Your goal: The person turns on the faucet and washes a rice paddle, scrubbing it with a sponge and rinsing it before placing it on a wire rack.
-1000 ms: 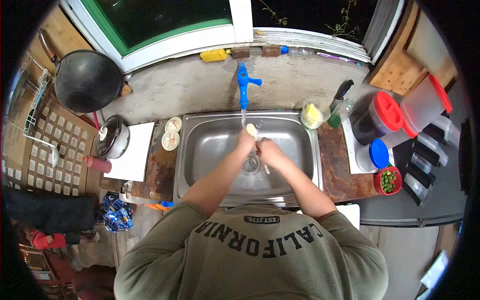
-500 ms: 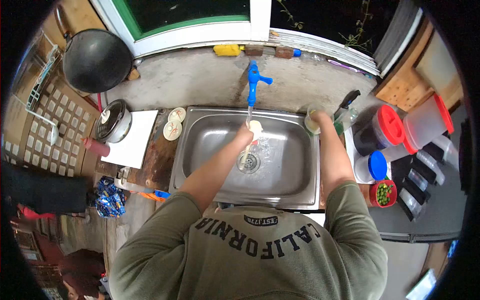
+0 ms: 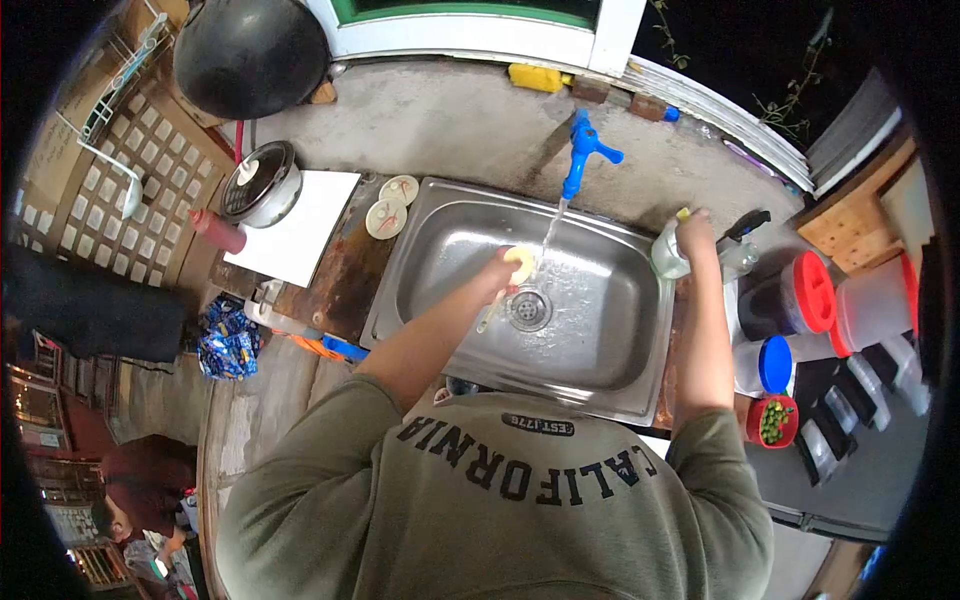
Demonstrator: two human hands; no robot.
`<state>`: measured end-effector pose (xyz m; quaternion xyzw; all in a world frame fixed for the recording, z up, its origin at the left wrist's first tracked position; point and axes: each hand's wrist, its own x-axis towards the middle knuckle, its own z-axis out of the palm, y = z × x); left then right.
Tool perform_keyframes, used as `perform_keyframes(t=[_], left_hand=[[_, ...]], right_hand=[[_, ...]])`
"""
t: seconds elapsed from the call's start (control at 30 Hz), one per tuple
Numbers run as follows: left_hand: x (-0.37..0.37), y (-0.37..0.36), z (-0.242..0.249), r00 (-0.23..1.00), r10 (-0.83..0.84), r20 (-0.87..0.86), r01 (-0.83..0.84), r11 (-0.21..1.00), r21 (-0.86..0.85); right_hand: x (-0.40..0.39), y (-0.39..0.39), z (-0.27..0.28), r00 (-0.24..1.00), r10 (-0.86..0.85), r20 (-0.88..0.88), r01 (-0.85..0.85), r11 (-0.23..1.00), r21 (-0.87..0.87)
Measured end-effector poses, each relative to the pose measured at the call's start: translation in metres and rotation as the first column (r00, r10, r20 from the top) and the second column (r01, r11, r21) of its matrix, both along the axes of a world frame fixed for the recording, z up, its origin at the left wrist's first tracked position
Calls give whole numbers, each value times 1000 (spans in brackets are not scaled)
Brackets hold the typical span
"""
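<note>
Over the sink basin (image 3: 610, 350), my left hand (image 3: 492, 274) is closed round a small pale yellow dish (image 3: 519, 264) and a thin, light-handled utensil (image 3: 487, 319) that points down toward the drain. Water runs from the blue faucet (image 3: 583, 150) just to the right of the dish. My right hand (image 3: 696, 235) is at a whitish container (image 3: 669, 254) on the sink's right rim, its fingers closed round a small yellow thing (image 3: 684, 214), perhaps a sponge. Two pale round lids or dishes (image 3: 386, 218) lie by the sink's left edge.
On the left are a lidded pot (image 3: 270, 200), a white board (image 3: 315, 215), a red bottle (image 3: 217, 232) and a wok (image 3: 250, 60). Right: a knife (image 3: 748, 224), red-lidded containers (image 3: 815, 290), a red bowl (image 3: 772, 421). Another person (image 3: 150, 485) is at lower left.
The view has shifted and tilted. My left hand has drawn the dish out of the water stream. My right hand has risen from the container with the yellow thing now showing.
</note>
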<state>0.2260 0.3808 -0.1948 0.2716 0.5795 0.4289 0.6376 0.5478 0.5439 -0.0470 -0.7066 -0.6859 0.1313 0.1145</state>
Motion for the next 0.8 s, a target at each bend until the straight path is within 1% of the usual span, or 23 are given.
perform_keyframes(t=[0.03, 0.1, 0.13, 0.17, 0.2, 0.23, 0.27, 0.3, 0.33, 0.4, 0.43, 0.47, 0.5, 0.57, 0.6, 0.7, 0.73, 0.8], left_hand=[[-4, -2, -2, 1000, 18, -10, -19, 1000, -13], [-13, -8, -4, 986, 54, 158, -35, 992, -123], [-17, -13, -7, 968, 77, 238, -33, 983, -181], [-20, -15, -9, 961, 68, 268, -15, 981, -194], [-19, -18, -8, 955, 70, 289, -9, 979, -206], [-16, -21, -1, 948, 71, 311, -2, 976, -217], [-12, -23, 9, 940, 73, 333, 4, 974, -226], [-8, -27, 25, 943, 107, 316, -18, 962, -273], [-5, -28, 24, 934, 132, 332, -43, 964, -261], [-5, -29, 21, 914, 184, 362, -101, 967, -236], [-8, -33, 23, 903, 194, 383, -117, 969, -216], [-12, -31, 12, 893, 221, 393, -131, 961, -244], [-19, -25, -11, 882, 246, 402, -141, 952, -272], [-23, -24, -19, 877, 267, 400, -145, 939, -311], [-23, -28, -11, 882, 265, 389, -140, 937, -321], [-27, -38, 8, 901, 226, 370, -98, 937, -335], [-27, -42, 14, 907, 208, 365, -78, 937, -340], [-26, -47, 27, 916, 207, 344, -103, 949, -298]], right_hand=[[-17, -29, 16, 995, -45, -85, 55, 991, 122], [-47, -75, 9, 964, 73, -255, -19, 978, 207], [-75, -106, 11, 947, 118, -299, -84, 989, 122], [-100, -134, 9, 941, 230, -247, -208, 972, 110], [-125, -158, -6, 891, 294, -347, -269, 956, 119], [-146, -164, -43, 829, 343, -442, -330, 938, 109], [-167, -176, -55, 803, 389, -452, -382, 917, 112], [-182, -186, -64, 735, 500, -459, -432, 866, 251], [-194, -190, -77, 741, 542, -396, -472, 840, 266], [-210, -200, -90, 741, 490, -458, -462, 868, 181], [-214, -201, -92, 751, 456, -478, -476, 875, 87], [-216, -203, -94, 762, 420, -492, -486, 874, -8], [-218, -204, -95, 776, 381, -502, -492, 865, -104], [-217, -205, -102, 735, 395, -552, -555, 818, -154], [-215, -206, -107, 714, 399, -575, -585, 791, -177], [-213, -207, -124, 541, 529, -654, -646, 759, 79], [-216, -207, -126, 530, 548, -647, -632, 764, 129], [-222, -202, -129, 512, 581, -633, -596, 771, 225]])
